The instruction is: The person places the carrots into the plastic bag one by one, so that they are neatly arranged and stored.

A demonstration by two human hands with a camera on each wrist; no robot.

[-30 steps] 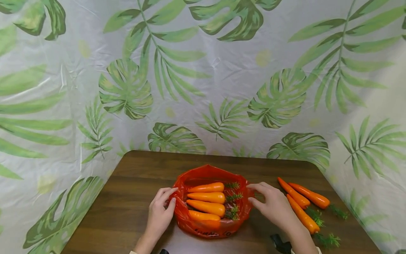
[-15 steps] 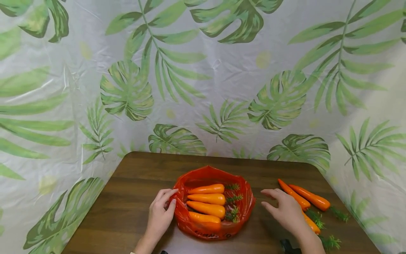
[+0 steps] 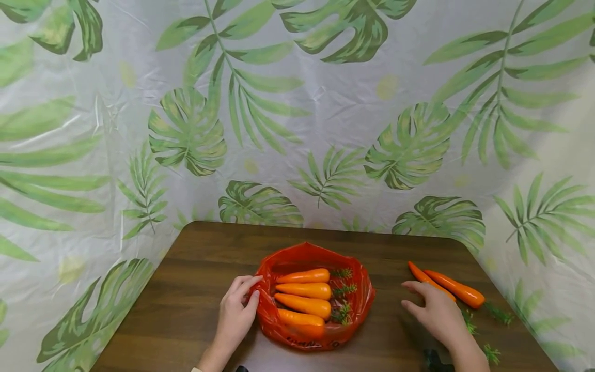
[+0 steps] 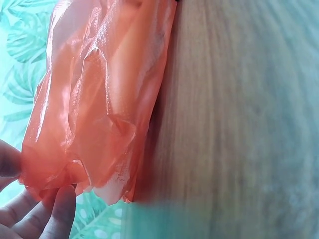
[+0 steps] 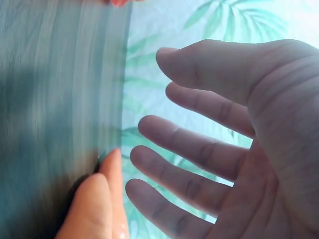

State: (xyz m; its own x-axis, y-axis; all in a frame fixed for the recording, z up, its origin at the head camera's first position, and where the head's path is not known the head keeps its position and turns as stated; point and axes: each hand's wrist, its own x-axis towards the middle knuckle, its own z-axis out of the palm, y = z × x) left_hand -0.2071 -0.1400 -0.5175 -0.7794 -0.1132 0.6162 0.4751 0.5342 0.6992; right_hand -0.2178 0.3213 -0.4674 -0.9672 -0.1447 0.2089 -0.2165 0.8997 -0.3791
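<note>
Right grip (image 3: 439,312) moved nearer loose carrots (image 3: 457,289) (spread, relaxed); left grip (image 3: 236,311) pinches bag edge (image 3: 265,302).

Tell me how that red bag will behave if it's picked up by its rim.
The red bag is probably floppy: its thin film wrinkles where the left hand pinches it. Lifted from that side alone, it would likely sag, and the four carrots inside might slide, since nothing visible binds them. Its glossy sheen suggests it may be slightly slippery.

Bag (image 3: 304,253) on bench (image 3: 209,253); four carrots (image 3: 304,290) side by side inside. Loose carrots (image 3: 457,289) on bench, right of bag. Sheet (image 3: 334,113) behind bench.
</note>
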